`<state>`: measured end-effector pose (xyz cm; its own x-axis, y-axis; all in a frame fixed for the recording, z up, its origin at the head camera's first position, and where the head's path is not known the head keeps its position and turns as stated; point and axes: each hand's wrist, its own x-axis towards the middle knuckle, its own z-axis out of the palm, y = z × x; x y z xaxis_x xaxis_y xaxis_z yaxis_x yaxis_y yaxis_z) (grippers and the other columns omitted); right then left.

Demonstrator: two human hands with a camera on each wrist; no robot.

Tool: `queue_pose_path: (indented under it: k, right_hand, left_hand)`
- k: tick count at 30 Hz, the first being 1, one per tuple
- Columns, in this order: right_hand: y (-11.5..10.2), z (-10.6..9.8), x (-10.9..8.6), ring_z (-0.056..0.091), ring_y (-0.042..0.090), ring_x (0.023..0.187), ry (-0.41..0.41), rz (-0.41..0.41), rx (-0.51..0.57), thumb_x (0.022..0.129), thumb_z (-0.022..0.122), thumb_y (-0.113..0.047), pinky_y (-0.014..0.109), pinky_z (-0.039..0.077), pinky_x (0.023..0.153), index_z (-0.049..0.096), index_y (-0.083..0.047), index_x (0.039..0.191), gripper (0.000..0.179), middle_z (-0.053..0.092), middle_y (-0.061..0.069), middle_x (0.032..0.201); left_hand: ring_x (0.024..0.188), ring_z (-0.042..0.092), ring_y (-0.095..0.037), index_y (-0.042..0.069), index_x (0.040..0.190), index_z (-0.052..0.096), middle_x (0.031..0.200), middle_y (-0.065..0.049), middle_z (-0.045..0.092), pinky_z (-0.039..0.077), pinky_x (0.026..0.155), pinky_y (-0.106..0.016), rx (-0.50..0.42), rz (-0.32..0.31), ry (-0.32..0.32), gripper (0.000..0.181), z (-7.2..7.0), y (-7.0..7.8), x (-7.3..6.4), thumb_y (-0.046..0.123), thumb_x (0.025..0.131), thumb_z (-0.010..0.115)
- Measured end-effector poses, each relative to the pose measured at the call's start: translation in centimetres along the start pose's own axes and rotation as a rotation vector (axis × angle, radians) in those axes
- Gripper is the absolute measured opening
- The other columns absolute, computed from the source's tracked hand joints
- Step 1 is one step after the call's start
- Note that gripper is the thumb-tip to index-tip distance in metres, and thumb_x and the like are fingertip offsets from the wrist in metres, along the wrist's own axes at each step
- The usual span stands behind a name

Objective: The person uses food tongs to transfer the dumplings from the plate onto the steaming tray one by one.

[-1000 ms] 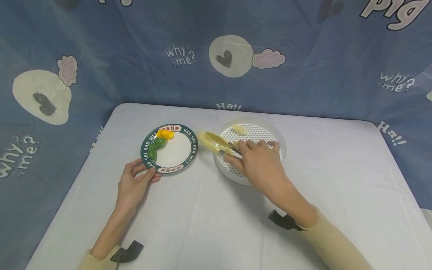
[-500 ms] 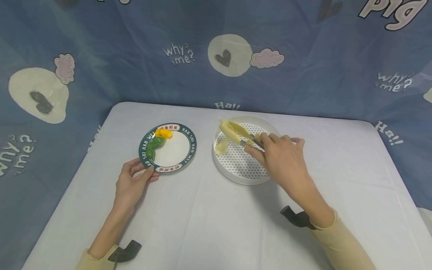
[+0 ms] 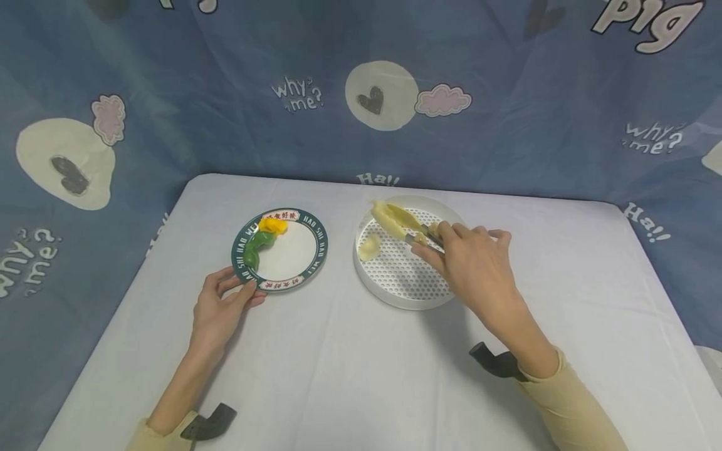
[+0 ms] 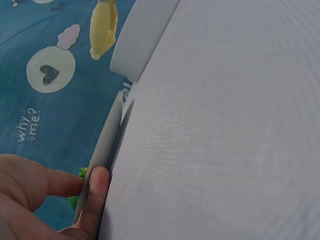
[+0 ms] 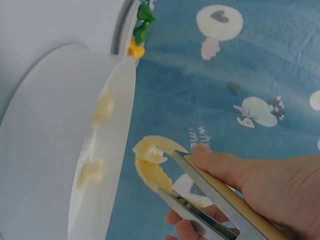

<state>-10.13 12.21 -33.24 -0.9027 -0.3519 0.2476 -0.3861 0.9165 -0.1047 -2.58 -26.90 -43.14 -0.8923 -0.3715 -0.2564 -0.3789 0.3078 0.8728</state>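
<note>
My left hand (image 3: 219, 310) pinches the near-left rim of a round plate (image 3: 307, 275) with a green patterned border, thumb on top and fingers beneath. On the plate lie glossy green pieces (image 3: 259, 244) and a yellow piece (image 3: 273, 225). My right hand (image 3: 476, 266) grips tongs (image 5: 215, 195) with metal arms and pale yellow scoop-shaped tips. The tips stand apart above a white perforated round tray (image 3: 389, 297). A pale piece (image 5: 150, 150) shows at the tips; whether it is held cannot be told. Inside the tray sits a pale yellow piece (image 3: 370, 247), with another (image 5: 91, 172) close by.
A white cloth covers the table (image 3: 350, 376). Behind it hangs a blue printed curtain (image 3: 237, 125). Plate and tray stand side by side with a narrow gap of cloth between them. Dark wrist mounts (image 3: 211, 423) sit on both sleeves.
My right hand has moved right with the tongs, from beside the plate to above the tray, uncovering a pale piece at the tray's left. The left hand has stayed at the plate.
</note>
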Motion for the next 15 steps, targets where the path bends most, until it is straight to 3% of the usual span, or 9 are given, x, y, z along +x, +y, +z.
queue_pose_path:
  k: [8, 15]
  right_hand:
    - [-0.22, 0.17, 0.06, 0.066, 0.041, 0.078, -0.022, 0.059, 0.002, 0.099, 0.056, -0.077, 0.067, 0.052, 0.082, 0.068, 0.0, 0.102, 0.078, 0.071, 0.015, 0.087]
    - [-0.73, 0.37, 0.19, 0.07, 0.045, 0.087, -0.046, 0.047, 0.001, 0.098, 0.055, -0.079, 0.072, 0.053, 0.087, 0.07, 0.001, 0.111, 0.082, 0.076, 0.018, 0.098]
  left_hand:
    - [0.079, 0.071, 0.014, 0.003, 0.17, 0.02, 0.154, -0.023, 0.054, 0.065, 0.086, -0.011, 0.001, -0.003, 0.003, 0.074, -0.02, -0.1, 0.04, 0.021, 0.111, 0.061]
    - [0.079, 0.072, 0.014, 0.003, 0.17, 0.02, 0.155, -0.023, 0.054, 0.064, 0.086, -0.009, 0.006, -0.005, 0.001, 0.075, -0.06, -0.04, 0.02, 0.022, 0.111, 0.062]
